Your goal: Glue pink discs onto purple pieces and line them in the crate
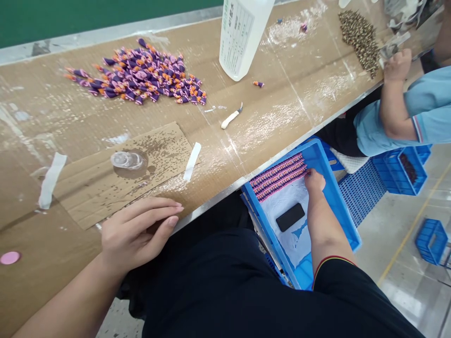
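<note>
My left hand (139, 231) rests at the table's front edge, fingers stretched out together and thumb below them, nothing visible in it. Down to the right, my right hand (314, 181) reaches into a blue crate (340, 206). Its fingers are pinched together at the right end of the rows of small purple, pink and orange pieces (280, 176); what they hold, if anything, is hidden. White sheeting (276, 206) lines the crate, and a black phone (290, 217) lies on it. A pile of similar loose pieces (141, 75) is on the table.
A damp cardboard sheet (84, 188) bears a small clear plastic cup (127, 160). Behind stand a translucent bottle (243, 37), one loose piece (258, 84) and a white-handled brush (230, 119). At right, a co-worker's hand (398, 65) is near a brownish pile (361, 40).
</note>
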{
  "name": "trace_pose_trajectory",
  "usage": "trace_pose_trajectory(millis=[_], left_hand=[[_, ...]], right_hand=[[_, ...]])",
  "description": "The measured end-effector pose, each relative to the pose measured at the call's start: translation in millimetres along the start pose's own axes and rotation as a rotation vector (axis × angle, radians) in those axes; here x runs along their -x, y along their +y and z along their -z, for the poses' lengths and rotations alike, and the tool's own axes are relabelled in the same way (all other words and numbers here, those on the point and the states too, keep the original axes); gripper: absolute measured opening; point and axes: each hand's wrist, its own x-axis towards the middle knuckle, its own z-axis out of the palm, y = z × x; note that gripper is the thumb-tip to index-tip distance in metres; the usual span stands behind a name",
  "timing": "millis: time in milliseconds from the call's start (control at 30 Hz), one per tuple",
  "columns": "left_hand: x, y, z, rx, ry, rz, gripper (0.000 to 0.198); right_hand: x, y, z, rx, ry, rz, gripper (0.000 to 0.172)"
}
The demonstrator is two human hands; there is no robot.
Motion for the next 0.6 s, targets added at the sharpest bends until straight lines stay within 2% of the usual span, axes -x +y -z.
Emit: trace_pose_trajectory(millis=[267, 333, 400, 467, 500, 533, 600], left_hand=[[-3.2, -0.6, 2.9, -0.005, -0.021, -0.043, 0.012], [-2.7, -0.6, 2.6, -0.003, -0.019, -0.052, 0.013], [-1.9, -0.3, 1.8, -0.003, -0.012, -0.064, 0.014], [-1.1, 0.6, 0.7, 0.002, 0.0, -0.083, 0.014], [-0.7, 1.4, 0.2, 0.008, 0.008, -0.093, 0.014], [-0.4, 2.3, -0.2, 0.017, 0.015, -0.103, 0.015], [-0.1, 4.2, -0.5, 0.032, 0.016, -0.126, 0.016]], right_hand=[[24.0, -12.8, 30.0, -0.038, 0.007, 0.006, 0.038], [32.9, -14.8, 45.1, -0.062, 0.031, 0.023, 0.039], [46.3, -18.8, 67.9, -0.14, 0.086, 0.086, 0.033], [69.0, -24.1, 99.6, -0.368, 0.216, 0.257, 0.019], [85.3, -26.2, 118.1, -0.551, 0.298, 0.395, 0.017], [105.5, -27.2, 137.4, -0.75, 0.374, 0.553, 0.023], [156.7, -23.0, 174.5, -1.119, 0.339, 0.902, 0.041]])
